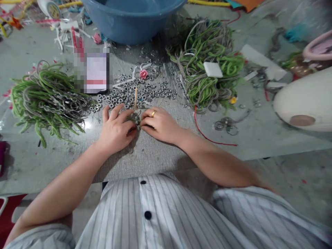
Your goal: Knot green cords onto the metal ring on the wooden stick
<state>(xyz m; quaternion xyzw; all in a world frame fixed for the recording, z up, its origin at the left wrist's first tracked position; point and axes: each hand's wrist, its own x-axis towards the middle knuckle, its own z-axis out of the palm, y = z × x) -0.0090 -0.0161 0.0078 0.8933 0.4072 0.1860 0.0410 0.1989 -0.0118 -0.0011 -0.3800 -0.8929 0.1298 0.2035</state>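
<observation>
Small metal piece point(137, 119) over counter point(121, 167), between left hand point(116, 128) and right hand point(162, 123), equally near; long axis unclear. Right fingers narrow, left outer fingers spread; grip: cannot tell. One wooden stick point(136, 98) beyond, pointing away; two green-grey cord bundles point(198, 93); one blue basin point(127, 27); metal rings point(111, 100) uncountable.
</observation>
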